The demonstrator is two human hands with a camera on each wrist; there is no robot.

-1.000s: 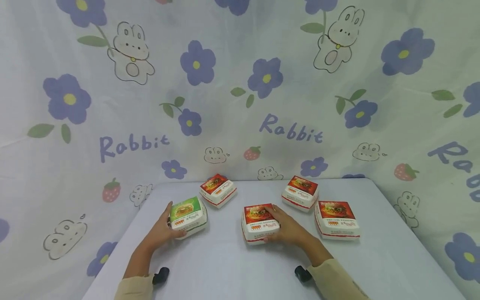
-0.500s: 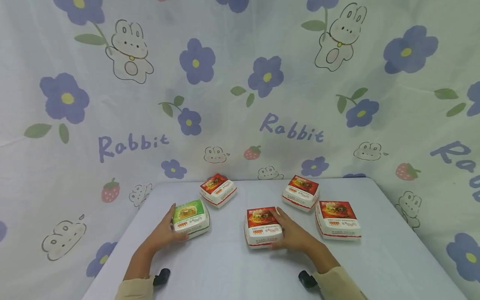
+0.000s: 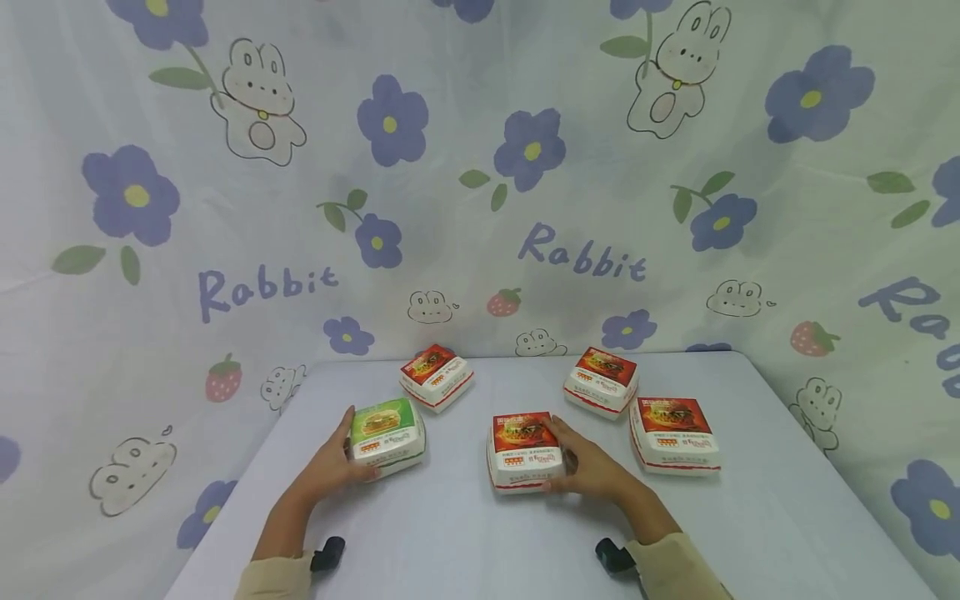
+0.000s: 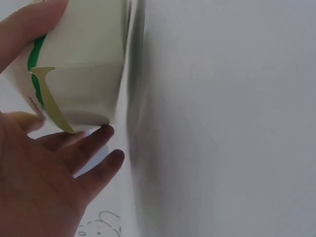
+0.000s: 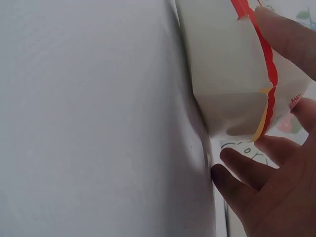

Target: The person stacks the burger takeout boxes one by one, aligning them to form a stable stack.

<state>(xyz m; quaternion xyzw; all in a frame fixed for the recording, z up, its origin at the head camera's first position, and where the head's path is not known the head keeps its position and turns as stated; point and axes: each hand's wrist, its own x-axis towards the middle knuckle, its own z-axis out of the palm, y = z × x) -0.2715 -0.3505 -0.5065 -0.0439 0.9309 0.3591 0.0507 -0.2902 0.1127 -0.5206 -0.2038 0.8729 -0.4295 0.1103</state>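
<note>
In the head view, my left hand (image 3: 330, 465) grips a white burger box with a green top (image 3: 387, 433) at the left of the table. Its thumb (image 4: 37, 19) lies along the box's near side, while other fingers reach around the far-left corner. Nearer the middle, my right hand (image 3: 592, 471) holds a burger box with a red top (image 3: 525, 454) by its right side. The right thumb (image 5: 286, 37) presses the near face, and the index finger lies over the top edge. Both wrist views show the boxes' undersides right at the white table surface.
Three more red-topped burger boxes stand about: one at the back left (image 3: 437, 379), one at the back right (image 3: 602, 383) and one at the right (image 3: 675, 437). The white table (image 3: 465, 550) backs onto a curtain (image 3: 465, 192) printed with rabbits and flowers.
The green-topped box has moved slightly right with my left hand. The red-topped box in my right hand has shifted slightly right and nearer. The other boxes have stayed put.
</note>
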